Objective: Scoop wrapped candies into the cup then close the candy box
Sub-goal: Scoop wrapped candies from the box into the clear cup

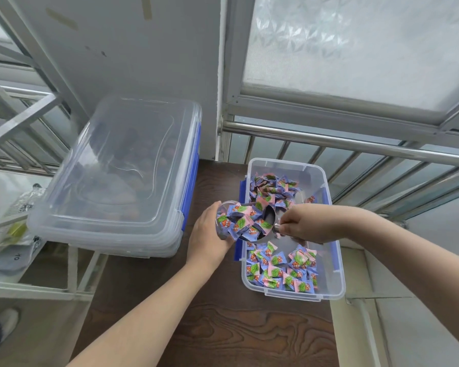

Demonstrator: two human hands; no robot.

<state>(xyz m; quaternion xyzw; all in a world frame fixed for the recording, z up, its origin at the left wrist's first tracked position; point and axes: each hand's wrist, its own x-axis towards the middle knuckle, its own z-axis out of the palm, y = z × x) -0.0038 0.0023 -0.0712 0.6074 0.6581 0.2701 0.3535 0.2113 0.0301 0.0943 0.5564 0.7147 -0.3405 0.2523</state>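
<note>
Nearest me, my left hand (210,234) gripped the cup (227,221), tipped beside the candy box (337,260) on the tabletop (223,327). Right hand (302,223) pinched the metal scoop (268,221), pouring candies (243,223). Cup looked heaped, I think, so wrappers could slide off. The lid, probably atop the far bin (122,176), stayed unused.

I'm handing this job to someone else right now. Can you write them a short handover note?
Left hand: holds the clear cup, tilted toward the scoop.
Right hand: grips the metal scoop by its handle, tipping wrapped candies into the cup.
Candy box: open on the wooden table, many candies inside.
Done: cup looks nearly full.
Left: finish pouring, put the scoop down, close the box; which lid is its own is unclear.
</note>
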